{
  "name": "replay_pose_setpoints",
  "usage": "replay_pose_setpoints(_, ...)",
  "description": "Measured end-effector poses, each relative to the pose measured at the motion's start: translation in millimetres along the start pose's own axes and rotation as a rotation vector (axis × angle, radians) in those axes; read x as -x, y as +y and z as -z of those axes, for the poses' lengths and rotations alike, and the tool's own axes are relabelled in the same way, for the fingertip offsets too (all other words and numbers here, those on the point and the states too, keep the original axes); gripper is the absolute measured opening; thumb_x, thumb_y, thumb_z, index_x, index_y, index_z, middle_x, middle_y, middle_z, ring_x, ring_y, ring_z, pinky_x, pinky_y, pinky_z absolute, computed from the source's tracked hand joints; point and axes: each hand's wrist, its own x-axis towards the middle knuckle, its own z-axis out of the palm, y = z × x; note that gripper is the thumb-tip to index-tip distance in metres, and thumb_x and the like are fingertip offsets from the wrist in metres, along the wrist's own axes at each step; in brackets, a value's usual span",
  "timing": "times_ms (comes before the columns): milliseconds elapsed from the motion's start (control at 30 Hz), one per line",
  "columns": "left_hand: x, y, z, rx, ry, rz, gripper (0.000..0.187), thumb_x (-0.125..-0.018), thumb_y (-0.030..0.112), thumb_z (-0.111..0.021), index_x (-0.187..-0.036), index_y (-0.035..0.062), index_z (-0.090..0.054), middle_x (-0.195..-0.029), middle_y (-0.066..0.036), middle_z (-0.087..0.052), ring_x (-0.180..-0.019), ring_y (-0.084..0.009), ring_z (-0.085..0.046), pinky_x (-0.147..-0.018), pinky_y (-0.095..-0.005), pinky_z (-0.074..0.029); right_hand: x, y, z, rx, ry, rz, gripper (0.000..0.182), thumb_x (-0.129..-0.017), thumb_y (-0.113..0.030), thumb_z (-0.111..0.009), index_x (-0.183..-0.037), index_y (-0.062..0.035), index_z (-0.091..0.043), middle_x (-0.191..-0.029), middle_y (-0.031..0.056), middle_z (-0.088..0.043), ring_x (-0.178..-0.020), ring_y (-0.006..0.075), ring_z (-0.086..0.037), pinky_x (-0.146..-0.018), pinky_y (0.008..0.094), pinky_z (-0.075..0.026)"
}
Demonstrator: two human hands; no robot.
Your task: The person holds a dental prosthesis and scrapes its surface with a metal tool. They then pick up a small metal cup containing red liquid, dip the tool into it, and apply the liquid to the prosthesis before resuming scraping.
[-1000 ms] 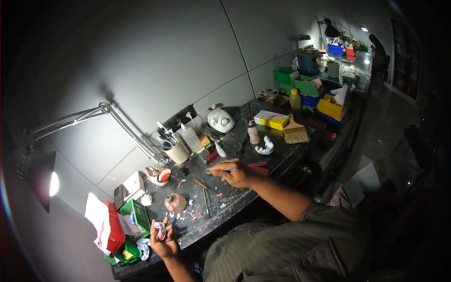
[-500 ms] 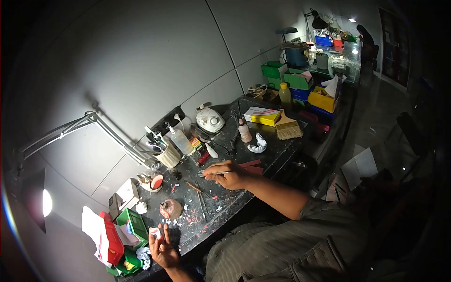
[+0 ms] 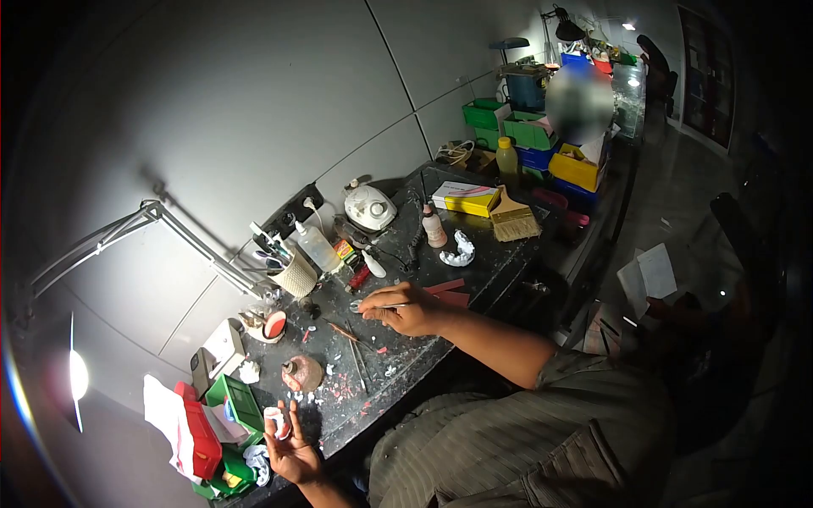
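At the table's near left, my left hand (image 3: pixel 294 460) holds a small pink-and-white denture (image 3: pixel 275 421) between its fingertips, some fingers stretched upward. My right hand (image 3: pixel 408 310) is closed around a slim metal dental tool (image 3: pixel 388 306) above the middle of the table. The tool's tip points left, and part of its shaft is hidden by the fingers. Between the hands lie a round pinkish flask (image 3: pixel 302 372), thin carving tools (image 3: pixel 356 360) and scattered pink and white scraps. Pink wax sheets (image 3: pixel 450 296) lie just beyond my right wrist.
A white horseshoe-shaped dental mould (image 3: pixel 458 249), a bottle (image 3: pixel 434 227), a brush (image 3: pixel 514 218) and a yellow-white box (image 3: pixel 466 198) stand at the back right. A tool cup (image 3: pixel 293 273) is by the wall. Green bins (image 3: pixel 235 406) crowd the left end, below a lamp (image 3: pixel 78 374).
The view has shifted slightly, so the table's things appear a little farther left and up. Both hands keep their holds. A blurred patch now covers part of the far bench.
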Motion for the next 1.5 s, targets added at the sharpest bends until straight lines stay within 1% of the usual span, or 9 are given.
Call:
replay_pose_setpoints(167,1,-2,2,-0.084,-0.052,-0.084,0.06,-0.108,0.019,-0.042,-0.153,-0.0148,-0.021,-0.153,-0.039,-0.032,-0.14,-0.0564,-0.035,-0.121,-0.0548,-0.035,-1,2,-1,-0.011,0.014,-0.002,0.015,-0.093,-0.013,-0.073,-0.099,0.0004,-0.071,-0.095,0.0161,-0.076,-0.084,0.0326,-0.075,-0.072,0.0385,-0.059)
replay_pose_setpoints(233,2,-3,-10,-0.156,-0.196,-0.115,0.057,-0.108,0.017,-0.043,-0.15,-0.0175,-0.026,-0.15,-0.037,-0.037,-0.144,-0.044,-0.038,-0.125,-0.0556,-0.027,-1,4,-2,-0.007,0.008,0.007,0.014,-0.093,-0.012,-0.073,-0.099,0.0006,-0.071,-0.095,0.016,-0.076,-0.083,0.0327,-0.074,-0.072,0.0384,-0.059)
replay_pose_setpoints(433,6,-3,-19,-0.424,-0.084,-0.043,0.07,-0.106,0.038,-0.053,-0.155,-0.0046,-0.028,-0.156,-0.032,-0.033,-0.145,-0.0384,-0.04,-0.12,-0.051,-0.036,-4,-2,1,-0.067,-0.007,0.009,0.011,-0.093,-0.009,-0.071,-0.099,0.0006,-0.071,-0.096,0.0154,-0.075,-0.083,0.0286,-0.075,-0.07,0.0355,-0.057)
replay_pose_setpoints(500,7,-5,-22,-0.481,-0.079,-0.086,0.071,-0.104,0.043,-0.055,-0.154,-0.0029,-0.032,-0.151,-0.029,-0.043,-0.128,-0.0366,-0.058,-0.106,-0.0457,-0.052,-3,6,2,-0.016,-0.075,0.029,0.014,-0.097,-0.001,-0.065,-0.109,0.0027,-0.071,-0.106,0.0147,-0.074,-0.086,0.0197,-0.075,-0.067,0.0288,-0.062)
replay_pose_setpoints(533,8,-4,-20,-0.418,-0.031,-0.005,0.073,-0.103,0.047,-0.055,-0.152,-0.0038,-0.036,-0.132,-0.023,-0.06,-0.099,-0.0315,-0.071,-0.083,-0.0397,-0.063,0,8,0,-0.019,-0.051,-0.015,0.016,-0.096,0.0,-0.065,-0.11,0.0026,-0.072,-0.105,0.0141,-0.075,-0.085,0.0185,-0.075,-0.066,0.0279,-0.062)
replay_pose_setpoints(667,9,-9,-31,-0.469,0.174,0.181,0.069,-0.107,0.053,-0.035,-0.137,-0.0064,-0.054,-0.09,-0.011,-0.068,-0.053,-0.0202,-0.06,-0.044,-0.031,-0.05,-1,12,3,0.031,0.03,0.029,0.013,-0.097,-0.005,-0.067,-0.106,0.001,-0.072,-0.088,0.0114,-0.076,-0.07,0.0166,-0.073,-0.061,0.0292,-0.056)
replay_pose_setpoints(733,8,-8,-32,-0.461,0.182,0.267,0.076,-0.106,0.057,-0.029,-0.122,-0.0093,-0.063,-0.075,-0.011,-0.065,-0.048,-0.017,-0.055,-0.04,-0.028,-0.044,4,7,4,-0.056,-0.01,-0.267,0.017,-0.098,-0.008,-0.067,-0.111,0.0032,-0.072,-0.108,0.0142,-0.076,-0.094,0.019,-0.074,-0.078,0.0298,-0.061)
replay_pose_setpoints(1100,13,-8,-32,-0.731,0.09,0.348,0.084,-0.103,0.066,-0.026,-0.105,-0.0064,-0.07,-0.069,-0.004,-0.062,-0.05,-0.008,-0.047,-0.044,-0.0227,-0.032,0,-63,-69,-0.493,-0.213,-0.219,0.014,-0.099,-0.001,-0.062,-0.107,0.0077,-0.07,-0.112,0.0215,-0.073,-0.1,0.0262,-0.074,-0.085,0.0335,-0.062)
replay_pose_setpoints(1500,16,-3,-47,-0.868,-0.035,0.197,0.06,-0.107,0.047,-0.044,-0.102,-0.0055,-0.072,-0.076,-0.005,-0.065,-0.063,-0.0085,-0.051,-0.056,-0.0238,-0.039,2,-80,-114,-0.289,-0.466,0.073,0.015,-0.089,-0.002,-0.073,-0.103,0.0026,-0.073,-0.102,0.0155,-0.075,-0.096,0.0299,-0.074,-0.083,0.036,-0.059)
